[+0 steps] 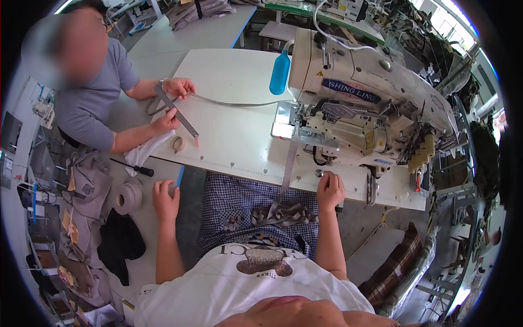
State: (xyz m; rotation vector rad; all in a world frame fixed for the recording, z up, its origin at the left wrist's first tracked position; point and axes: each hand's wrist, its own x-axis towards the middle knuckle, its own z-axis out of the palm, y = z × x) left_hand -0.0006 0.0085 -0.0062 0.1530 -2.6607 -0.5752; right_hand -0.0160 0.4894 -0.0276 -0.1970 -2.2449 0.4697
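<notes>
My left hand (pixel 165 200) lies at the blue edge of a side table, its fingers slightly bent and apart, with nothing in it. At the front edge of the white machine table (pixel 234 131), my right hand (pixel 330 191) rests loosely bent beside a small shiny metal knob (pixel 319 173); I see nothing held. A grey fabric strip (pixel 289 166) hangs from the sewing machine (pixel 348 92) over the table edge. Its gathered folds (pixel 283 214) lie on the checked cloth over my lap. Another length of grey strip (pixel 234 103) reaches the machine from the left.
Across the left corner, a co-worker (pixel 92 92) holds a metal sliding caliper (pixel 177 110) by the strip. A tape roll (pixel 177 143) stands near them. The side table holds a screwdriver (pixel 143 170), a wide grey roll (pixel 128 197) and black cloth (pixel 121 245). A blue bottle (pixel 279 73) hangs at the machine.
</notes>
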